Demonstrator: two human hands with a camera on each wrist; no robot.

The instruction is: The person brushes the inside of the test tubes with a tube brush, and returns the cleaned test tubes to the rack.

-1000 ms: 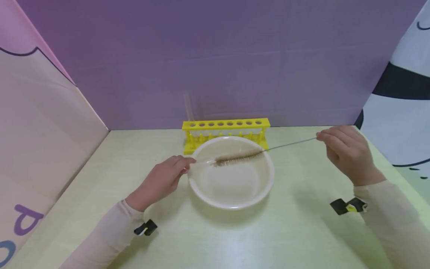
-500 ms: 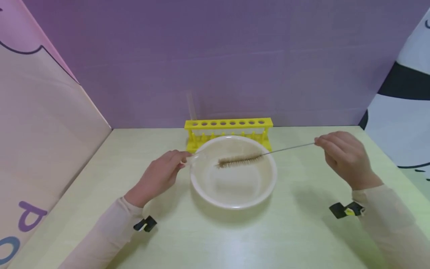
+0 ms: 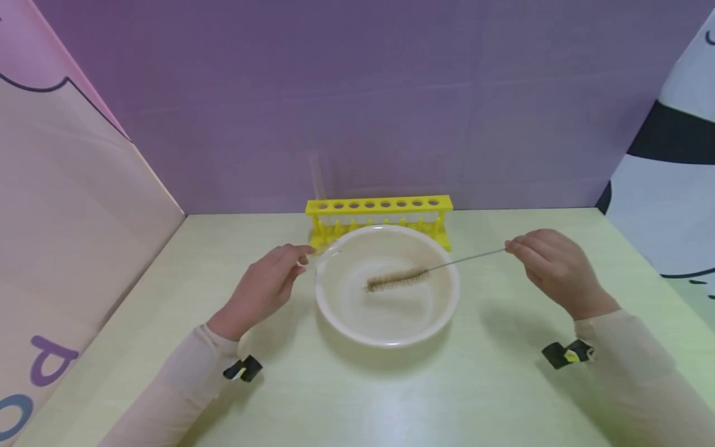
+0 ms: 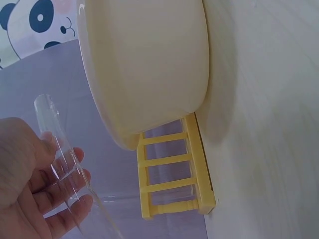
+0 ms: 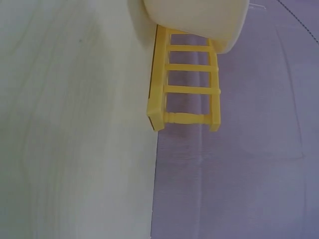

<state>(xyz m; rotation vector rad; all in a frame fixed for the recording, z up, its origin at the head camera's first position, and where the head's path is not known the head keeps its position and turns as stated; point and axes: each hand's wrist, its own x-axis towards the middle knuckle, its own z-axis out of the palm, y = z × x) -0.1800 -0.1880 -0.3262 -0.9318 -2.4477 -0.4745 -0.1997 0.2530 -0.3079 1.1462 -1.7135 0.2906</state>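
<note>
Brush (image 3: 398, 280) with tan bristles slants over the inside of a cream bowl (image 3: 385, 323), its bristly end pointing left and its thin wire handle (image 3: 475, 258) crossing above the right part of the rim. The right hand (image 3: 561, 271) pinches the far end of that handle between thumb and fingers, to the right of the bowl. Whether the bristles touch the bottom, I cannot tell. The left hand (image 3: 264, 287), near the bowl's left rim, grasps a clear tube (image 4: 49, 113); in the left wrist view, thumb and fingers curl round it. The brush lies apart from this tube. From the head, the tube looks faint between fingers and rim, and contact with the bowl cannot be made out. Just behind the bowl stands a yellow rack (image 3: 380, 209) with a row of round holes; a second tube (image 3: 317, 179) rises from its leftmost hole, leaning slightly. Bowl and rack stand on a pale table (image 3: 391, 397), before a purple backdrop (image 3: 391, 93). Light sleeves (image 3: 179, 388) cover both arms.
</note>
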